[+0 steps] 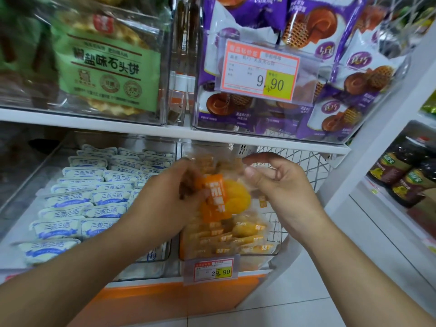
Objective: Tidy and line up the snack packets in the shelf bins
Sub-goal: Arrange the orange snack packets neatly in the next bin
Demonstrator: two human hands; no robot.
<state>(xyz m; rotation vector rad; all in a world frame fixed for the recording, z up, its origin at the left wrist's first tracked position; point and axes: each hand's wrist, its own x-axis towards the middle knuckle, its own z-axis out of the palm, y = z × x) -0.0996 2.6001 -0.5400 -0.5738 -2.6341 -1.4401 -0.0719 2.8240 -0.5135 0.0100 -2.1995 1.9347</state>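
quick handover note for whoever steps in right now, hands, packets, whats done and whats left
Left hand: grips an orange-labelled packet above the orange packet bin.
Right hand: pinches the same packet's clear top edge.
Done: the blue and white packets in the left bin lie in neat rows.
Left: set the held packet down and line up the loose orange packets under it.

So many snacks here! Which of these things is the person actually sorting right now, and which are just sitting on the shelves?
In the job:
- orange packet, held up by the left hand
- right hand, at the packet's clear top edge
- orange packets in the bin below
- blue-and-white packets, in rows

Just sitting there:
- green cracker bag
- purple biscuit packets
- dark jars
- price tag
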